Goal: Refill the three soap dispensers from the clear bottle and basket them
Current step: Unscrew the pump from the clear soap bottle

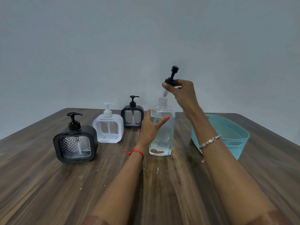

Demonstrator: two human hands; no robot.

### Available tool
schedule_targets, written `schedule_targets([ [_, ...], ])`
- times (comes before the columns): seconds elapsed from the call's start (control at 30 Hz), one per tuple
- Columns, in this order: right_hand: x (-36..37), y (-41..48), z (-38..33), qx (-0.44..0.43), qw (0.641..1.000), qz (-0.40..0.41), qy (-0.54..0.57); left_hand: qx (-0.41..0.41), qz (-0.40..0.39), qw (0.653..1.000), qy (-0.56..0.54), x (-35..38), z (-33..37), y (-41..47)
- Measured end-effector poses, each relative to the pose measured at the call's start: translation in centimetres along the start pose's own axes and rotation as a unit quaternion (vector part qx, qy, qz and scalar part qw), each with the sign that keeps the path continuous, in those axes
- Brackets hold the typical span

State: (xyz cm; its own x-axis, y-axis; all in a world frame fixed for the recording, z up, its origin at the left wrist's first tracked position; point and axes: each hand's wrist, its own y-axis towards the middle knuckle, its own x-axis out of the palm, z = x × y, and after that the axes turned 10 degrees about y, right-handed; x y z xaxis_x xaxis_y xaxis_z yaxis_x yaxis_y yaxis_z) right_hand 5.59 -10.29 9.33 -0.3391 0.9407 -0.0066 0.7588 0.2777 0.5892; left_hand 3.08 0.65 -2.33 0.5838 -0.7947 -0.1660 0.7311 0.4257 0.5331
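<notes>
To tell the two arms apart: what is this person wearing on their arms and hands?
The left hand has an orange-red thumbnail, and its wrist has a thin red thread with a loose end. By the right hand, the wrist carries a silvery chain bracelet with pale stones. Both forearms are bare; reddish-brown sleeves just show at the bottom edge.

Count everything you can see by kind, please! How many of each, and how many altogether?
Black square plastic soap dispensers: 2
White square plastic soap dispenser: 1
Tall clear plastic bottle: 1
Loose black plastic pump top: 1
Light blue plastic basket: 1
Total: 6
</notes>
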Motion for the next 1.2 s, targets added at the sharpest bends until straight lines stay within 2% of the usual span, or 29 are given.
schedule_targets([
  [0.53,-1.5,2.4,-5.1,-0.09,0.99,0.087,0.069,-0.005,-0.022,1.0,-0.01,-0.1,0.5,-0.2],
  [0.73,-1.7,2.3,-6.0,-0.114,0.977,0.147,0.109,-0.014,-0.024,1.0,-0.012,-0.1,0.2,-0.1],
  [1.0,-2.7,2.2,-6.8,-0.111,0.968,0.19,0.124,-0.013,-0.019,1.0,-0.005,-0.1,0.0,0.0],
  [1.2,-4.2,1.1,-6.5,-0.173,0.949,0.223,0.144,-0.014,-0.024,1.0,-0.008,0.0,-0.1,0.2],
])
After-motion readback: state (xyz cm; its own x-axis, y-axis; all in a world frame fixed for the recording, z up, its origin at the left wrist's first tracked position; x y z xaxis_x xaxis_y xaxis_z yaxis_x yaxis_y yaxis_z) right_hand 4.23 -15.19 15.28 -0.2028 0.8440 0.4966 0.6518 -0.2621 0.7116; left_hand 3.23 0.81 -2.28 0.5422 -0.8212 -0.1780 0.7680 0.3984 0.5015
